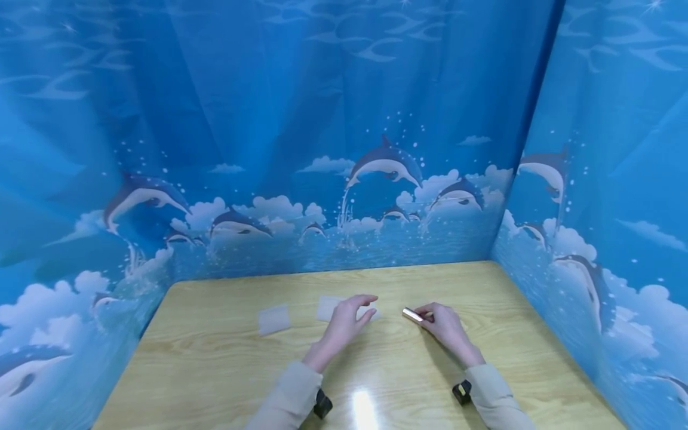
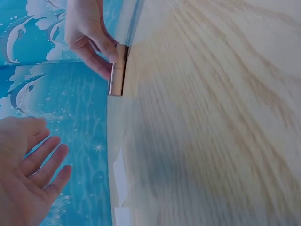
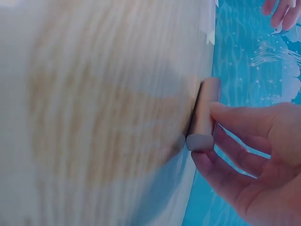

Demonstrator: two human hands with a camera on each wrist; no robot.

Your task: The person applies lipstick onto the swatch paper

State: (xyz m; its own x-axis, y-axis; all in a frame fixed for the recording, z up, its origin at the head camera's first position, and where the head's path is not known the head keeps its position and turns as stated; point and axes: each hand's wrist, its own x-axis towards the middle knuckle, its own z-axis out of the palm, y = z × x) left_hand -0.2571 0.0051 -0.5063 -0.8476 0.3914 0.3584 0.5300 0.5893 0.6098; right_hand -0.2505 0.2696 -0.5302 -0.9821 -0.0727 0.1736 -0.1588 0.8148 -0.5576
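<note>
My right hand pinches a shiny rose-gold lipstick tube between thumb and fingers, low over the wooden table. A thin seam crosses the tube in the left wrist view, and its near end is a smooth rounded oblong in the right wrist view. My left hand holds nothing; its fingers are spread and relaxed in the left wrist view. Behind that hand a thin white sheet is partly hidden. Another pale square sheet lies farther left.
The light wood-grain table ends at a blue dolphin-print curtain at the back, with more curtain along the right side. Small black devices sit at both wrists. A bright reflection shows on the table's near part.
</note>
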